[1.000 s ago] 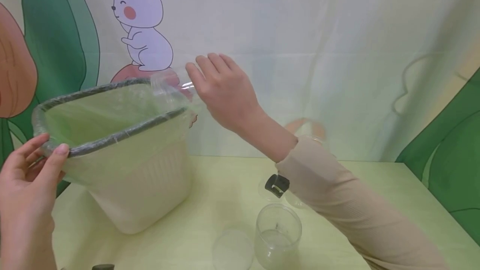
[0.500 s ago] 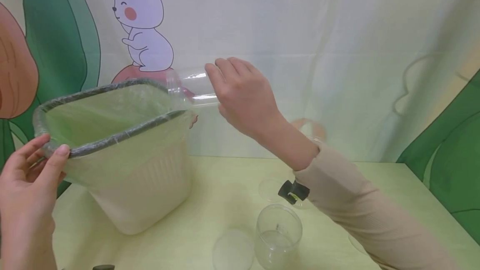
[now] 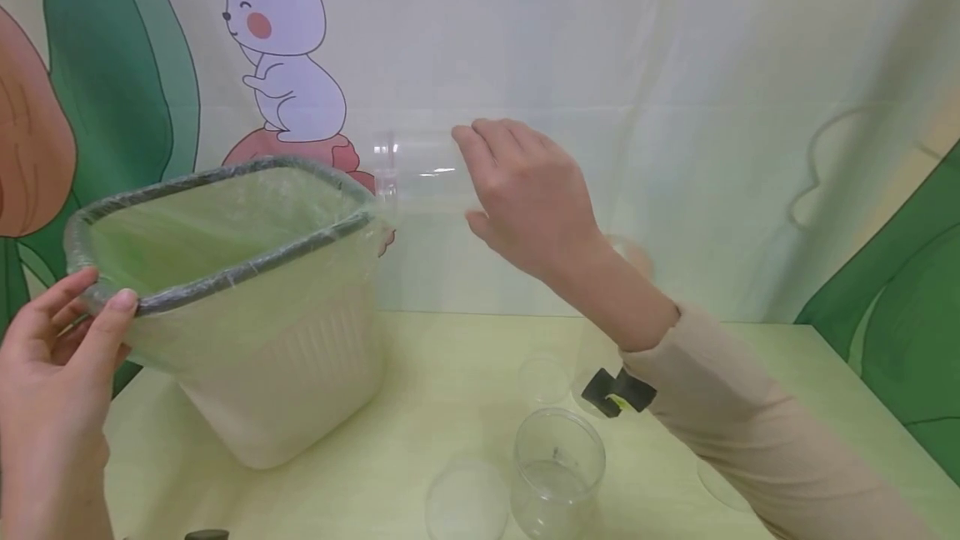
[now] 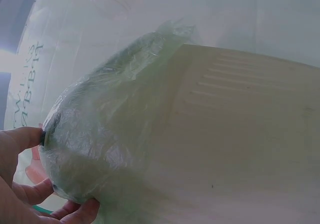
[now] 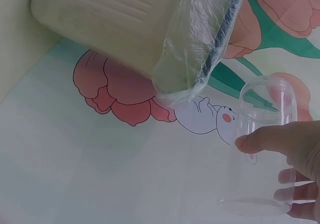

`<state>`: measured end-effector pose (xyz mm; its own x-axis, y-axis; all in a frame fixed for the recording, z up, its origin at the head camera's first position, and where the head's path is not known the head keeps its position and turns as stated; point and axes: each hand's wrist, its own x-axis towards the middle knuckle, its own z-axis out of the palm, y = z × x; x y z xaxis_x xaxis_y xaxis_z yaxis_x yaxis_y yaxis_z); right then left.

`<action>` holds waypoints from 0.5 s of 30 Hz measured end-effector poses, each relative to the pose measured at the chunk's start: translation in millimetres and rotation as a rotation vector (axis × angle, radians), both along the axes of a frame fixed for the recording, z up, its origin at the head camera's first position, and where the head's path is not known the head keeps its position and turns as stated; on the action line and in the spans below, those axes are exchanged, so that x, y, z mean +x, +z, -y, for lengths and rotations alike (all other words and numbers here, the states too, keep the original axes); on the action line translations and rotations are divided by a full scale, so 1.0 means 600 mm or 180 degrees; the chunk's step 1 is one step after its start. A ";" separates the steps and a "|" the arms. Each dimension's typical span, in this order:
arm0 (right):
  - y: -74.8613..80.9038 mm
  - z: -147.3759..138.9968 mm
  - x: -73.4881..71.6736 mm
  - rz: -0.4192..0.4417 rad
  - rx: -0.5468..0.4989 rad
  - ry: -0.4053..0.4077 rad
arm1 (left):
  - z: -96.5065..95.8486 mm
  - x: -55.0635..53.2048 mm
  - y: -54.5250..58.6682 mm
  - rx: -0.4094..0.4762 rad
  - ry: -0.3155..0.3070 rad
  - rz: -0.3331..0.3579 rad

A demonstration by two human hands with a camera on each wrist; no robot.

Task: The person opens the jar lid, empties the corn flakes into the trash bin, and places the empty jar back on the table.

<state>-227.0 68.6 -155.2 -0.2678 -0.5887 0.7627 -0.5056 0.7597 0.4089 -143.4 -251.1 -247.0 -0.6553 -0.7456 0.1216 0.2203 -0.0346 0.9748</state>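
My left hand [image 3: 67, 373] pinches the near left corner of the rim of a trash bin [image 3: 292, 373], which is lined with a thin green plastic bag [image 4: 115, 119]. The bin stands tilted on the table. In my right hand [image 3: 528, 198] is a clear plastic jar [image 5: 260, 179], held sideways in the air, with its mouth pointing left at the bin's right corner. The thumb and fingers wrap around the jar in the right wrist view. I see nothing inside it.
Another clear jar [image 3: 558, 482] stands upright on the table, beside a clear round lid [image 3: 467, 502]. A second round lid [image 3: 544, 380] lies farther back. A dark object [image 3: 207, 535] shows at the bottom edge. A printed curtain [image 3: 712, 148] hangs behind.
My right hand has moved right with the jar, drawing its mouth away from above the bin's right corner. The left hand and the bin have stayed put.
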 end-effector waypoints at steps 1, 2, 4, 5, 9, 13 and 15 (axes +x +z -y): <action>0.000 -0.003 0.001 0.0011 -0.0016 0.0001 | 0.001 0.000 0.000 0.0004 -0.0008 -0.0005; -0.001 -0.005 0.002 0.0015 -0.0037 0.0011 | 0.001 0.000 -0.001 0.0013 -0.0014 -0.0017; -0.002 -0.010 0.003 0.0020 -0.0084 0.0047 | 0.002 0.000 -0.001 0.0033 -0.0025 -0.0049; -0.003 -0.013 0.003 0.0018 -0.0102 0.0063 | 0.003 0.000 -0.001 0.0039 -0.0030 -0.0056; -0.006 -0.024 0.006 0.0016 -0.0174 0.0126 | 0.001 0.001 -0.001 0.0010 -0.0016 -0.0042; -0.009 -0.034 0.010 0.0034 -0.0228 0.0159 | -0.001 0.001 0.000 -0.0024 -0.0004 -0.0016; -0.011 -0.038 0.012 0.0032 -0.0252 0.0176 | -0.001 0.001 0.000 -0.0032 -0.0002 -0.0008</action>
